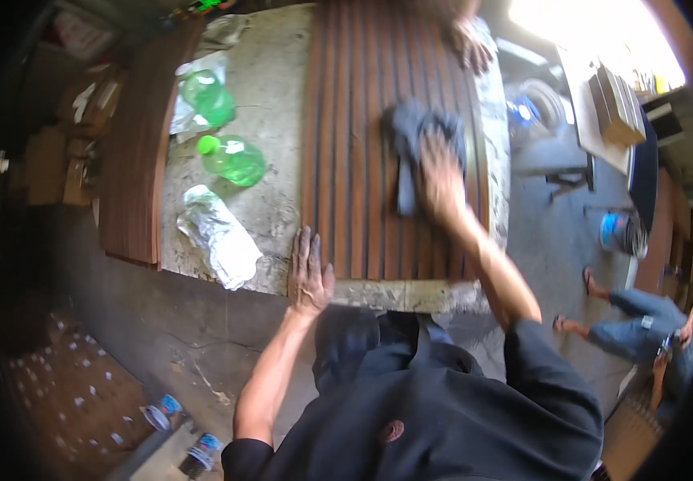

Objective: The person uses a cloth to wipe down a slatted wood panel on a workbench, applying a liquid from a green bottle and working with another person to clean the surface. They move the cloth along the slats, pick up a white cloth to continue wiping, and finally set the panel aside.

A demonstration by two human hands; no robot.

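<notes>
A dark brown fluted wooden panel [358, 160] lies on a stone-topped table [270, 104]. My right hand [441, 178] presses a dark grey cloth [412, 135] onto the panel's right half; the hand is blurred. My left hand [308, 274] lies flat, fingers spread, on the panel's near left corner at the table's front edge. Another person's hand [472, 44] rests on the panel's far right corner.
Two green plastic bottles [230, 159] [207, 98] and a crumpled white wrapper [220, 236] lie on the table's left part. A brown board [132, 160] leans at the left. Cans [202, 450] stand on the floor. A seated person in jeans [643, 333] is at the right.
</notes>
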